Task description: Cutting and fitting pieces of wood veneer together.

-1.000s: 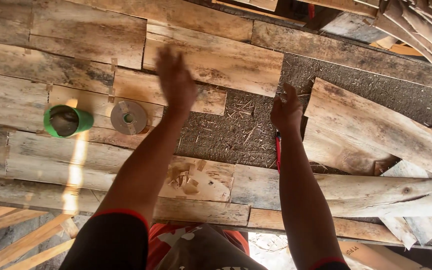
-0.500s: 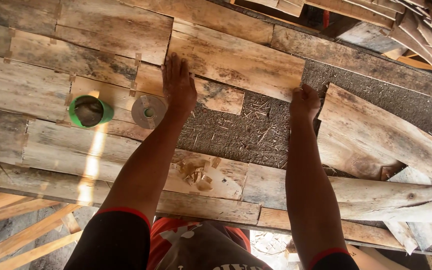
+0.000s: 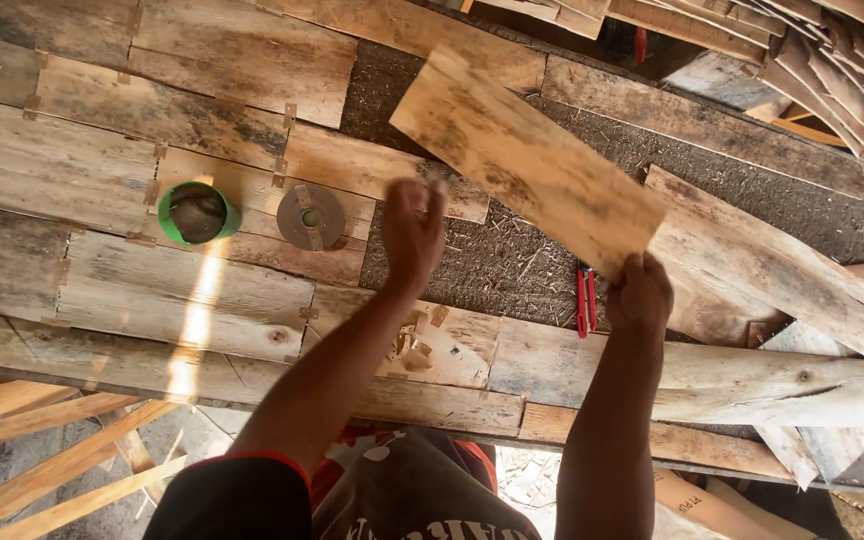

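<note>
My right hand (image 3: 642,295) grips the near right corner of a pale, stained wood veneer sheet (image 3: 527,160) and holds it tilted above the work surface. Just below the sheet's near left edge is my left hand (image 3: 414,225), blurred, fingers pointing up; whether it touches the sheet is unclear. Under the sheet lies a dark, fibrous patch (image 3: 492,265) with flat veneer pieces joined around it.
A green cup (image 3: 197,213) and a grey tape roll (image 3: 311,217) sit on the veneer left of my left hand. A red-handled tool (image 3: 587,298) lies by my right wrist. Stacked veneer strips (image 3: 832,70) fill the far right. Loose slats (image 3: 42,450) lie below left.
Both hands lay flat on the sheets before. Now my right hand has lifted one veneer sheet off the surface and swung it up and right, uncovering dark backing; my left hand drew back slightly.
</note>
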